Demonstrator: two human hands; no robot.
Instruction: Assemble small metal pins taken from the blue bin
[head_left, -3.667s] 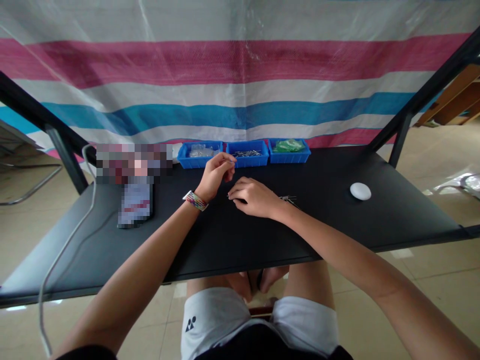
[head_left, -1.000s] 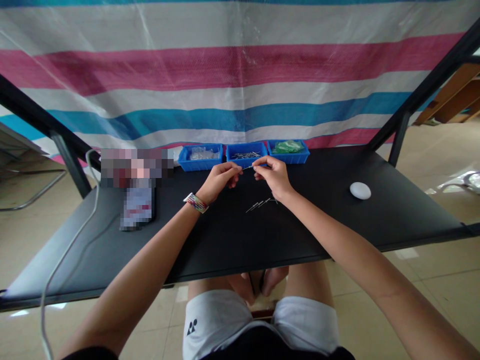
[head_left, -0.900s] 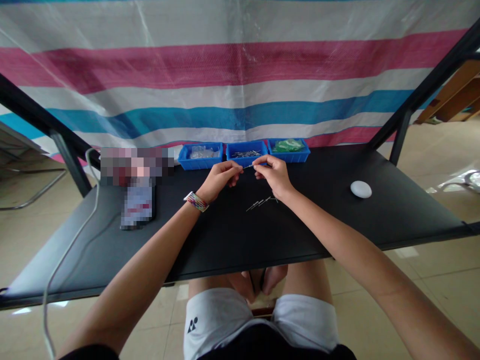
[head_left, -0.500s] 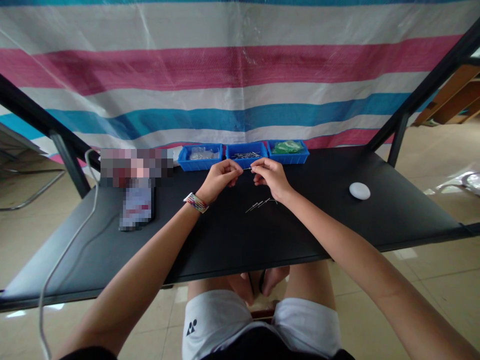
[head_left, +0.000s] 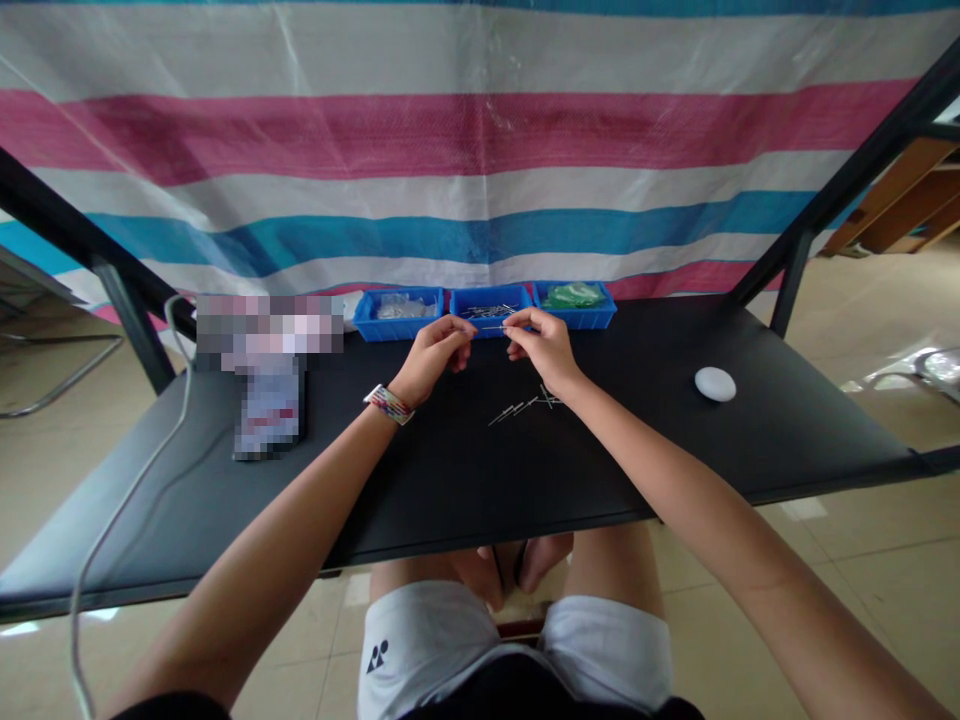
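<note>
My left hand and my right hand are raised just above the black table, close in front of the middle blue bin. Between their pinched fingertips runs a thin metal pin; each hand grips one end. What the left fingertips hold besides the pin is too small to tell. Several more metal pins lie loose on the table just below my right wrist. A coloured band sits on my left wrist.
Three blue bins stand in a row at the table's far edge: the left one with clear bits, the middle one with pins, the right one with green pieces. A white round object lies at right. A white cable trails at left.
My right hand rose from the pile of pins on the table to meet the left hand. Over the last second both hands stay together on the pin, lifting slightly toward the bins.
</note>
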